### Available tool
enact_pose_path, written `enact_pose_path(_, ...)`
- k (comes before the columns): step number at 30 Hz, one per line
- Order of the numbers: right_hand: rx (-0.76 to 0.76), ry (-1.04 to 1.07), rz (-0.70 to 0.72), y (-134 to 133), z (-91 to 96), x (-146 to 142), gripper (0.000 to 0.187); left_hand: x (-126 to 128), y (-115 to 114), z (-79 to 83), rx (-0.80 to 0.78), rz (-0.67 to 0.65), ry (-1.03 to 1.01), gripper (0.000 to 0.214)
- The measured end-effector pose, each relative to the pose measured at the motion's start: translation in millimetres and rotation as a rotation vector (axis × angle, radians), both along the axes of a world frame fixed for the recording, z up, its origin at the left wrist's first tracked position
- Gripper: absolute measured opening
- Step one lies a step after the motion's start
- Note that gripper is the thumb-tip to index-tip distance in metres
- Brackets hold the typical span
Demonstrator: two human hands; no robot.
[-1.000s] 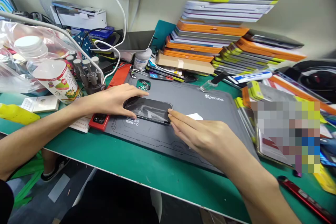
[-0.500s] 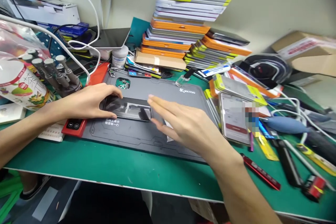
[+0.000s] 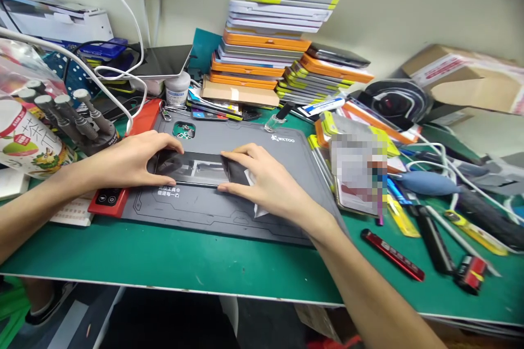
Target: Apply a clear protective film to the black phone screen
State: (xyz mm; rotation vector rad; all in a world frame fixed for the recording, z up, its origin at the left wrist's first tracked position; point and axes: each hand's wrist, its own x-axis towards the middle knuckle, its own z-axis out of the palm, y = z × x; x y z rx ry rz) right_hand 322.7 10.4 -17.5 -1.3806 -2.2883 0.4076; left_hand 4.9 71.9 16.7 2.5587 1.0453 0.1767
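A black smartphone (image 3: 196,170) with a glossy, reflecting screen lies lengthwise at the grey work mat (image 3: 229,218), screen up. My left hand (image 3: 143,161) grips its left end, thumb on the near edge and fingers over the far edge. At the other end my right hand (image 3: 260,177) holds it the same way, thumb near and fingers far. Partly behind my right hand, a small white piece (image 3: 259,210) shows on the mat; its kind is unclear. Beyond the phone, small metal bits (image 3: 184,131) sit in a cut-out of the mat.
Behind the mat rise stacked flat boxes (image 3: 266,41) and a white jar (image 3: 177,90). A small glass bottle (image 3: 276,119) stands at the mat's far side. Screwdrivers (image 3: 79,120) stand left. Right lie a blue blower (image 3: 428,181), a red tool (image 3: 393,255) and a yellow cutter (image 3: 475,232).
My right hand, which was held flat just off the phone's right end, has moved left and closed around that end. My left hand keeps its grip. The whole view has shifted slightly.
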Motion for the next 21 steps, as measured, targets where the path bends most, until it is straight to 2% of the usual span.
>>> enact_pose_path(7, -0.034, 0.094, -0.004, 1.2, -1.8, -1.3, 0.055, -0.7, -0.9, -2.0, 0.001, 0.004, 0.006, 0.067)
enact_pose_path(21, -0.007, 0.116, 0.006, 1.8, -3.7, 1.4, 0.054, -0.4, -2.7, -2.4, -0.027, -0.024, -0.042, 0.064)
